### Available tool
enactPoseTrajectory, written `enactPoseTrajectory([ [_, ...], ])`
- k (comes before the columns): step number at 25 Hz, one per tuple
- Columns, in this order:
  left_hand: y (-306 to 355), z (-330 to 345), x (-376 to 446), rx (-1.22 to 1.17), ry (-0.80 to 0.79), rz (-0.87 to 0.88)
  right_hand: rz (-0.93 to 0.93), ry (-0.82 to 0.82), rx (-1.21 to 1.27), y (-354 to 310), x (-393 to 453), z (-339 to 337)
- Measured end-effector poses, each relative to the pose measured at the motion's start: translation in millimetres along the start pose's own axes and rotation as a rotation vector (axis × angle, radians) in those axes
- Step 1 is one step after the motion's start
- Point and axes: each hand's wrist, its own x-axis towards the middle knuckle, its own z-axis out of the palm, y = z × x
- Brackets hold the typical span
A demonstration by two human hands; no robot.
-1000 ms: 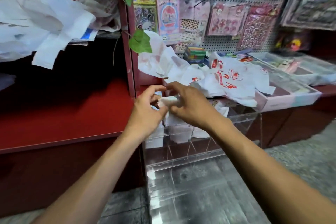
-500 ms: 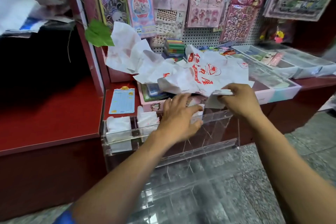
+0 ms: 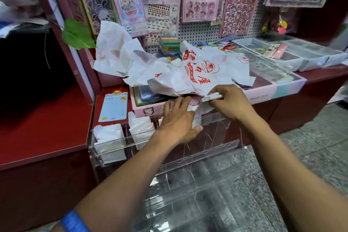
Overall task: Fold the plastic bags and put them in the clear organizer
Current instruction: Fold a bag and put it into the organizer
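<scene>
The right hand [image 3: 232, 102] pinches a small folded plastic bag [image 3: 211, 97] between thumb and fingertips, holding it just above the back rim of the clear organizer [image 3: 207, 149], toward that rim's right end. A looser flap of white plastic hangs beneath the pinch, touching the rim. The left hand [image 3: 178, 120] lies flat with fingers straight and spread, pressing down on white plastic in a middle compartment along the same rim; what exactly is under the palm is hidden.

Two compartments at the organizer's left end already hold folded white bags [image 3: 108, 135], with another bundle [image 3: 140, 125] beside them. Behind the organizer, a heap of unfolded bags with red print [image 3: 188, 73] sprawls over a pink tray [image 3: 263, 95] on the red shelf [image 3: 47, 118], so the job looks well short of finished.

The fold is thin and slippery, and held only at one edge; I judge it could spring open as it is lowered, especially if the hanging flap catches on the acrylic divider. Lifting the left palm too soon may let the pressed bag puff back up and crowd the slot. The heap's front edge overhangs the tray near both hands and could be dragged down.
</scene>
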Motion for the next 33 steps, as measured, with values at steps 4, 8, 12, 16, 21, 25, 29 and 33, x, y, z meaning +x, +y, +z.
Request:
enactPoseTrajectory([
  [4, -5.9, -0.8, -3.0, -0.027, 0.062, 0.020, -0.018, -0.067, -0.017, -5.2, 2.1, 1.5],
  [8, -10.0, -1.7, -4.8, -0.039, 0.093, 0.041, 0.029, -0.151, 0.048, -0.3, 3.8, 6.4],
  [12, -9.2, -2.4, -5.1, -0.060, 0.103, 0.030, 0.051, -0.158, 0.172, -3.8, 4.4, 11.3],
  [16, -11.1, -2.1, -3.8, -0.132, 0.144, 0.003, 0.179, -0.162, 0.419, 0.7, 5.8, 22.0],
  [21, -13.0, -3.3, -5.0, -0.156, 0.142, -0.001, 0.277, -0.115, 0.563, 5.0, 7.4, 31.0],
  [25, -15.4, -2.4, -5.8, -0.199, 0.158, -0.005, 0.297, -0.140, 0.538, 0.8, 4.5, 30.8],
  [29, -16.3, -1.6, -4.4, -0.272, 0.182, -0.025, 0.317, -0.162, 0.549, -0.7, 4.7, 31.4],
  [33, -17.9, -5.0, -3.6, -0.377, 0.208, -0.039, 0.335, -0.188, 0.554, 0.6, 2.2, 34.3],
])
